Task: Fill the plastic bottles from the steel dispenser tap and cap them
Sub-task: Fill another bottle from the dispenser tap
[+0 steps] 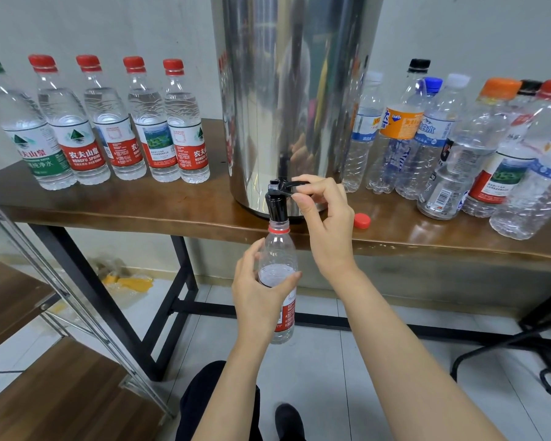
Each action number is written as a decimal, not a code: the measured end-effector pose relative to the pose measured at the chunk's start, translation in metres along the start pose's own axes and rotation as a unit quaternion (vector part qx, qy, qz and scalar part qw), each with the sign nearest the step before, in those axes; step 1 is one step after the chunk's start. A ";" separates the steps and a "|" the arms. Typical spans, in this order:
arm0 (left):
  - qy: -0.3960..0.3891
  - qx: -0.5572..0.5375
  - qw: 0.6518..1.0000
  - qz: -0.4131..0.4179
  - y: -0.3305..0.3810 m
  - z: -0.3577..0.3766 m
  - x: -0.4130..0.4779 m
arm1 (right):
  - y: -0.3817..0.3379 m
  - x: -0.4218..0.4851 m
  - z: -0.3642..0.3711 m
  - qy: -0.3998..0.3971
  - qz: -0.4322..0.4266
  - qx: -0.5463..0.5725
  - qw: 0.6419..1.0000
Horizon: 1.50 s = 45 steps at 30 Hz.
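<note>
Right hand [325, 224]: pinched the tap lever [287, 185].
Left hand [258, 291]: gripped the bottle [279, 249] mid-body.
Bottle: upright, mouth under the spout [277, 208], 12 o'clock from that hand.
Loose cap [362, 221]: 3 o'clock of the mouth, nearer the right hand.

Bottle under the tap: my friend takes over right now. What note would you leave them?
Left hand grips the bottle, its mouth right under the tap. Right hand pinches the lever.
A loose red cap lies on the table, right of the dispenser.
Done: five capped bottles, seemingly full, stand left of the dispenser.
Left: finish this fill, shut the tap, screw on the red cap, then do the bottles on the right, which look empty.
</note>
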<state>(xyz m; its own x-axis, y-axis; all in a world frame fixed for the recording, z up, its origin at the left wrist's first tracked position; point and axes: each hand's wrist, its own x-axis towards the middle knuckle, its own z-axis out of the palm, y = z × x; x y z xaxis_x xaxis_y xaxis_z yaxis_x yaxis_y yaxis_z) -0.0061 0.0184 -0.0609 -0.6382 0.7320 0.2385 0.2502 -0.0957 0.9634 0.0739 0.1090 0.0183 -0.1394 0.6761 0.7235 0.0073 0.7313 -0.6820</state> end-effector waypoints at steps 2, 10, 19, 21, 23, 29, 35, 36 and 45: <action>0.001 -0.002 1.000 0.000 0.001 0.000 0.000 | 0.000 0.000 0.000 0.000 0.002 -0.001 1.000; 0.001 -0.007 1.000 -0.003 0.001 0.000 0.000 | -0.002 0.000 0.000 0.000 0.002 0.005 1.000; -0.001 -0.009 1.000 -0.005 0.000 0.001 0.001 | -0.003 0.000 0.000 0.001 0.007 0.010 1.000; -0.002 -0.010 1.000 -0.007 0.000 0.002 0.001 | -0.002 0.000 0.001 0.001 0.010 0.010 1.000; -0.002 -0.011 1.000 -0.005 0.001 0.002 0.001 | -0.002 0.000 0.001 0.001 0.011 0.008 1.000; -0.002 -0.010 1.000 0.000 0.002 0.001 0.000 | -0.002 0.000 0.000 0.001 0.008 0.007 1.000; 0.001 -0.009 1.000 0.000 0.001 0.001 0.000 | -0.003 0.000 0.000 0.000 0.010 0.015 1.000; 0.001 -0.009 1.000 -0.001 0.001 0.000 0.000 | -0.003 0.000 0.000 -0.001 0.010 0.016 1.000; 0.003 -0.011 1.000 -0.004 0.002 0.001 0.000 | -0.002 0.001 0.000 0.000 0.009 0.019 1.000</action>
<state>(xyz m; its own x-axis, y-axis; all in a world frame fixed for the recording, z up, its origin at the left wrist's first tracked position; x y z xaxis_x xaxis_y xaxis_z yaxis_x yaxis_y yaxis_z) -0.0050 0.0183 -0.0592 -0.6442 0.7292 0.2307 0.2287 -0.1042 0.9679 0.0738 0.1079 0.0203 -0.1388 0.6889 0.7115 -0.0272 0.7155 -0.6981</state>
